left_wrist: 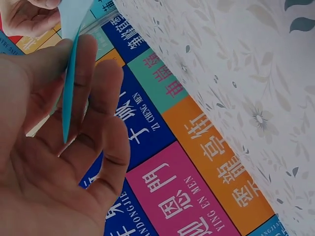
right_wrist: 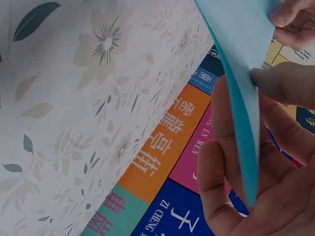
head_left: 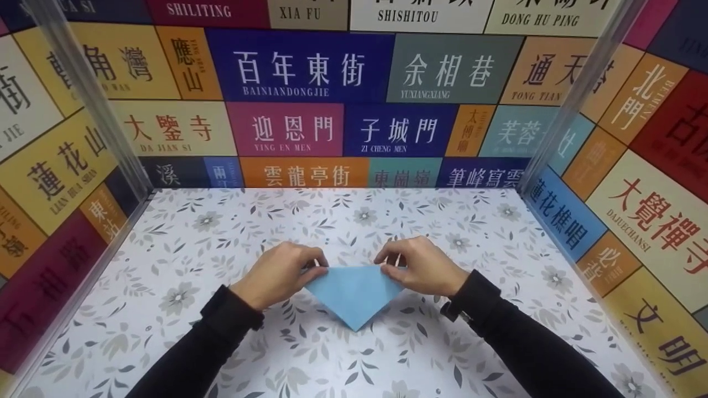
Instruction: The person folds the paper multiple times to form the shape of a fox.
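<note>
A light blue sheet of paper (head_left: 355, 298), folded into a triangle with its point toward the person, is held between both hands in the head view. My left hand (head_left: 285, 271) pinches its upper left edge between thumb and fingers. At the upper right edge, my right hand (head_left: 423, 268) does the same. From the left wrist the paper (left_wrist: 70, 93) appears nearly edge-on, passing between thumb and index finger. The right wrist view shows the paper (right_wrist: 243, 123) with a darker blue layer along one side, pinched under the thumb.
The white table (head_left: 210, 354) has a grey leaf and flower pattern. Behind it stands a wall (head_left: 298, 66) of coloured panels with Chinese lettering. Similar side walls (head_left: 55, 166) rise at left and right, with clear corner strips (head_left: 99, 99) between them.
</note>
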Demonstrator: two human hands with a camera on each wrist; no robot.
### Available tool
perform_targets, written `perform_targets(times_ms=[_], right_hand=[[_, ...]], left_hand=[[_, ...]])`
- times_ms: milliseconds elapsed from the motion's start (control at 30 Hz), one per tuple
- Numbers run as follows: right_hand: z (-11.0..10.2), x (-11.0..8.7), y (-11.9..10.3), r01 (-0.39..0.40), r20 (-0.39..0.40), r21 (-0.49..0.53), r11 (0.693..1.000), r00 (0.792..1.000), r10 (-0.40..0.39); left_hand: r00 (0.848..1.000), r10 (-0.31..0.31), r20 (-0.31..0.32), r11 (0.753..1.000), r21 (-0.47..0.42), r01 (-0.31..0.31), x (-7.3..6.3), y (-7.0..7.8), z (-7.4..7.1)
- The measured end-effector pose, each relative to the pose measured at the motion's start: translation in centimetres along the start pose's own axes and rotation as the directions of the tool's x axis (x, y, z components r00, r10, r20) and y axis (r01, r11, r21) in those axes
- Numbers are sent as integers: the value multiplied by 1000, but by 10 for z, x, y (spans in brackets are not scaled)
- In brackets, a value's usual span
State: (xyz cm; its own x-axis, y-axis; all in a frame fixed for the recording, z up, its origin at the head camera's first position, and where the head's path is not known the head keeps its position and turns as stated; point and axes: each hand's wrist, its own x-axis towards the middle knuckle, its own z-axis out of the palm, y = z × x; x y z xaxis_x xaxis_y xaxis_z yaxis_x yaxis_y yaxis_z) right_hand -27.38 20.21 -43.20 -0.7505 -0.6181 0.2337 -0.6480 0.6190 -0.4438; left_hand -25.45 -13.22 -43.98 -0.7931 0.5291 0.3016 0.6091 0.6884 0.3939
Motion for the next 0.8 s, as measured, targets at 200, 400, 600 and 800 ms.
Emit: perform_targets(times_ms=[200, 400, 600, 800], right_hand=[[6, -1, 5, -11, 79, -1, 1000, 997, 12], [18, 0, 10, 2, 117, -37, 999, 993, 2], [29, -2, 13, 48, 132, -60, 997, 990, -39], [37, -3, 16, 65, 158, -83, 994, 986, -52]], left_hand=[[989, -58, 135, 998, 2, 58, 2, -7, 6], [976, -72, 207, 997, 3, 73, 5, -11, 19], [972, -96, 213, 995, 12, 96, 6, -14, 30], [979, -63, 195, 997, 60, 52, 0, -15, 39]])
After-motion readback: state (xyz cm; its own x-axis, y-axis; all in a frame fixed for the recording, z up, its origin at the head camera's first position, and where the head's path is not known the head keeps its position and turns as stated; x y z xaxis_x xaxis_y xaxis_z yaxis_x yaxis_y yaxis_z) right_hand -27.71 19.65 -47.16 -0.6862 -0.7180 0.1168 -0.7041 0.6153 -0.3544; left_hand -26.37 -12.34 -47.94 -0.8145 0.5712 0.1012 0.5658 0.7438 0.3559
